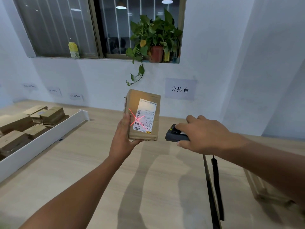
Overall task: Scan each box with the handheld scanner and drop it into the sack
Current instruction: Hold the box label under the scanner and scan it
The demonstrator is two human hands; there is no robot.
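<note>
Left hand [122, 137] gripping box [148, 95], label [145, 115] "5028 P021-00 69", wall sign [180, 89] "分拣台"

Bare table [74, 154] lay open in the middle (a white tray [41, 144] of boxes [52, 114] walled off the left side).

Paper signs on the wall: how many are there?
4: one large sign right of the held box, three small signs in a row at left; others may hide off-frame.
</note>
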